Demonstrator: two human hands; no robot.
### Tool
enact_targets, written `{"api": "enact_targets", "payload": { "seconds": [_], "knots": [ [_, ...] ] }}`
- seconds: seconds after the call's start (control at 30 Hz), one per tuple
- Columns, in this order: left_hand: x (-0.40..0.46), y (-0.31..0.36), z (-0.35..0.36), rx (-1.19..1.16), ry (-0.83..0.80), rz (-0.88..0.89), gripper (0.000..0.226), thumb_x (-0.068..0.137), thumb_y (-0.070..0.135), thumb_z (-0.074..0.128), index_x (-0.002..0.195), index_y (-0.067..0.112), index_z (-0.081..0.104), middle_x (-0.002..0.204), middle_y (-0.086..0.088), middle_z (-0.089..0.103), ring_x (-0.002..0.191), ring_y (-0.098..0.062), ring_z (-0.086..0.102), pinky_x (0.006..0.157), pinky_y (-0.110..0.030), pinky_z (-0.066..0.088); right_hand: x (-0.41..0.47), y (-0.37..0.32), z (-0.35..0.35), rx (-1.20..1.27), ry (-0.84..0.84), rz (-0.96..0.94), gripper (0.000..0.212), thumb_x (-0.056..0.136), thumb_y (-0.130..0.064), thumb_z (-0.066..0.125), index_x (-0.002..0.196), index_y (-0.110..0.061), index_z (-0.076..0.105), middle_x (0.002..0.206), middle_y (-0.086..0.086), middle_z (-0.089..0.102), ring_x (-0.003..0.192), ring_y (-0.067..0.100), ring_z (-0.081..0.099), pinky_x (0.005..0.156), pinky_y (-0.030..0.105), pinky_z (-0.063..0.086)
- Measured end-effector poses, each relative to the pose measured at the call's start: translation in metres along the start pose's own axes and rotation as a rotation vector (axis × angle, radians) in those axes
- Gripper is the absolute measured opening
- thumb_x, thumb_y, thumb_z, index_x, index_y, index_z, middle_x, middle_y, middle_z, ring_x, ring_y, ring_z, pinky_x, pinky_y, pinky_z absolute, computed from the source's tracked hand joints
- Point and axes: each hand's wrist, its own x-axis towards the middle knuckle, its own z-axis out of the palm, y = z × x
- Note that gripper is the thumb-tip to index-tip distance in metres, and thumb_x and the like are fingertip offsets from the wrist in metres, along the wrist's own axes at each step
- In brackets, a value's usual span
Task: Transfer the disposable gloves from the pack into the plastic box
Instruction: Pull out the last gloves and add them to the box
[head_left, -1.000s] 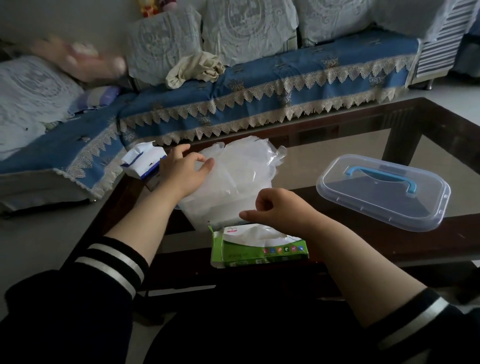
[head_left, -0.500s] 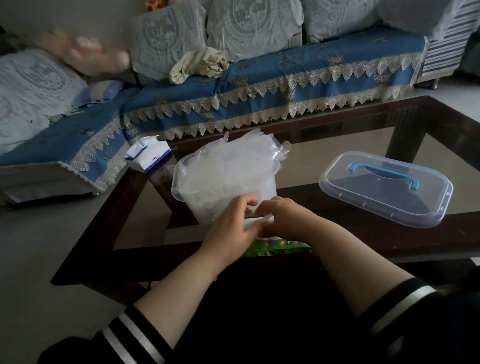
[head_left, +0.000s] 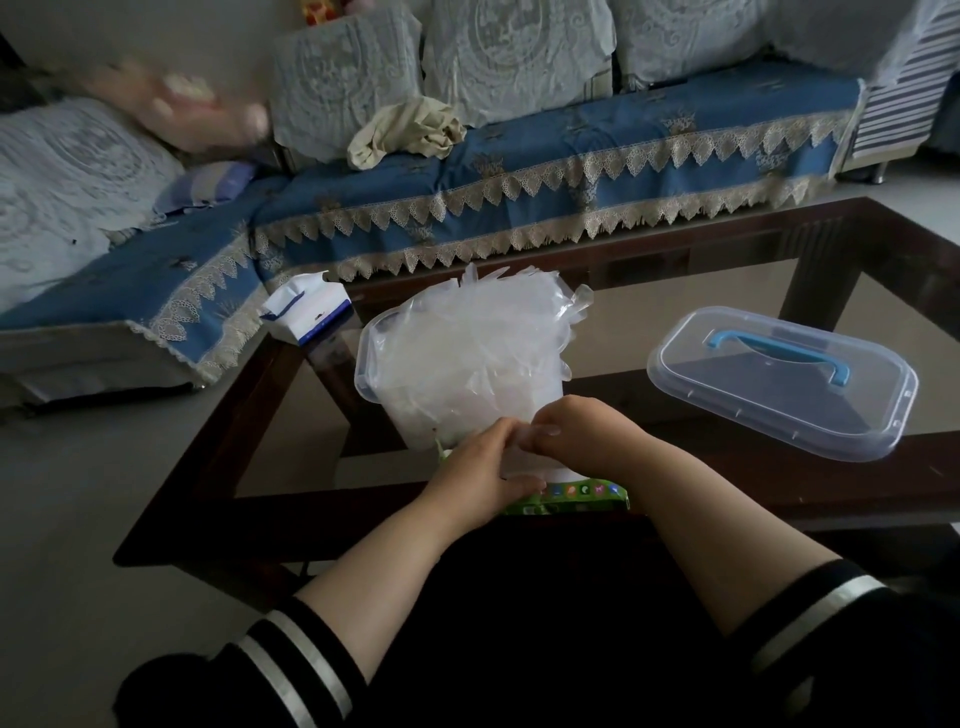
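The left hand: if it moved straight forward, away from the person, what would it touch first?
Probably the clear plastic box heaped with gloves, directly beyond the left hand over the green pack. The right hand lies beside it; depth is uncertain.

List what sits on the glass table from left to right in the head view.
White and blue paper pack → plastic box heaped with clear gloves → clear lid with its blue handle. The green glove pack and both hands lie in front of the box, so they are left out.
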Motion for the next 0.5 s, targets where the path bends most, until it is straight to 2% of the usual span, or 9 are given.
{"api": "enact_targets", "payload": {
  "seconds": [0.1,0.2,0.27,0.37,0.43,0.5],
  "knots": [
    [-0.001,0.003,-0.003,0.072,0.081,0.023,0.039,0.086,0.034,0.070,0.122,0.024,0.057,0.115,0.005,0.062,0.106,-0.017,0.057,0.083,-0.027,0.044,0.001,0.000,0.000,0.092,0.040,0.008,0.042,0.087,-0.051,0.059,0.096,-0.012,0.072,0.089,0.005,0.070,0.085,0.020,0.063,0.080,0.036,0.050],
    [-0.003,0.008,-0.013,0.109,0.211,0.091,0.031,0.087,0.040,0.067,0.112,0.021,0.065,0.105,0.006,0.064,0.100,-0.014,0.059,0.082,-0.031,0.048,0.003,-0.001,-0.002,0.144,0.046,0.001,0.039,0.085,-0.046,0.065,0.091,-0.009,0.073,0.082,0.009,0.068,0.073,0.017,0.057,0.067,0.030,0.043],
    [-0.001,0.017,-0.023,0.158,0.166,0.084,0.029,0.086,0.042,0.069,0.106,0.022,0.066,0.095,0.009,0.061,0.090,-0.013,0.059,0.076,-0.030,0.048,0.004,-0.001,-0.005,0.170,0.055,0.019,0.035,0.085,-0.041,0.067,0.081,-0.007,0.071,0.069,0.008,0.061,0.063,0.014,0.050,0.059,0.028,0.036],
    [0.013,0.032,-0.039,0.151,0.050,0.034,0.028,0.082,0.043,0.073,0.097,0.022,0.063,0.087,0.009,0.060,0.079,-0.014,0.056,0.071,-0.030,0.045,0.006,0.000,-0.009,0.187,0.115,0.038,0.033,0.089,-0.037,0.064,0.063,-0.016,0.061,0.055,-0.002,0.050,0.051,0.010,0.042,0.050,0.022,0.029],
    [0.021,0.041,-0.044,0.064,0.003,-0.002,0.032,0.079,0.044,0.076,0.097,0.022,0.061,0.088,0.009,0.060,0.077,-0.011,0.054,0.071,-0.029,0.045,0.005,0.002,-0.012,0.208,0.149,0.031,0.032,0.091,-0.035,0.062,0.064,-0.018,0.060,0.058,-0.001,0.055,0.053,0.010,0.045,0.051,0.022,0.032],
    [0.025,0.044,-0.042,-0.008,-0.061,-0.050,0.043,0.077,0.040,0.079,0.110,0.024,0.057,0.100,0.011,0.058,0.085,-0.007,0.055,0.069,-0.021,0.043,0.005,0.003,-0.016,0.248,0.171,0.022,0.027,0.091,-0.034,0.062,0.072,-0.015,0.066,0.069,0.004,0.064,0.059,0.013,0.053,0.058,0.026,0.039]
  ]
}}
